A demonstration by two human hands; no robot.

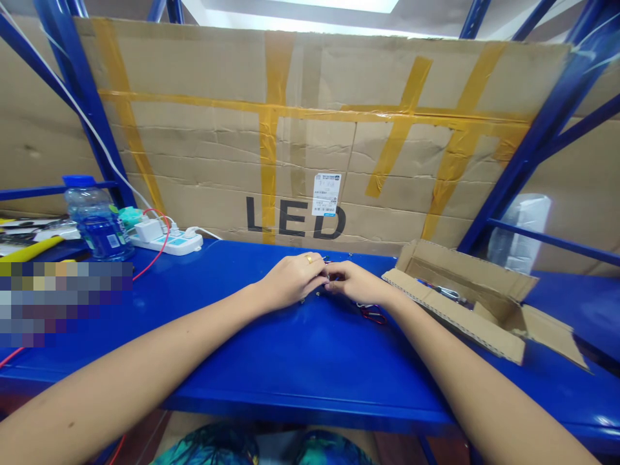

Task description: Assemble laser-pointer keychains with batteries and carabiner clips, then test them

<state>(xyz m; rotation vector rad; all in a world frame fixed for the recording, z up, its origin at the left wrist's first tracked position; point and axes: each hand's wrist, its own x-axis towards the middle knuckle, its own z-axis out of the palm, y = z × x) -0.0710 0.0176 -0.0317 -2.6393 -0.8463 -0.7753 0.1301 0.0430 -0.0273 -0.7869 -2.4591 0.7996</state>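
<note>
- Hands: my left hand (293,282) and my right hand (353,284) are together, fingertips closed on a small shiny metal part (328,276), too small to identify, just above the blue steel workbench (310,368).
- Left hand: wears a gold ring (309,259).
- Right hand: nearest to a small red wire loop (372,315) lying on the bench.
- Right of work area: an open brown corrugated cardboard box (460,303) holds a slim metal tool (448,294).
- Rear left: a white power strip (167,244) stands beside a clear plastic water bottle with a blue cap (97,223).
- Rear: a tan cardboard sheet printed "LED" (295,216) is patched with yellow tape (268,174).
</note>
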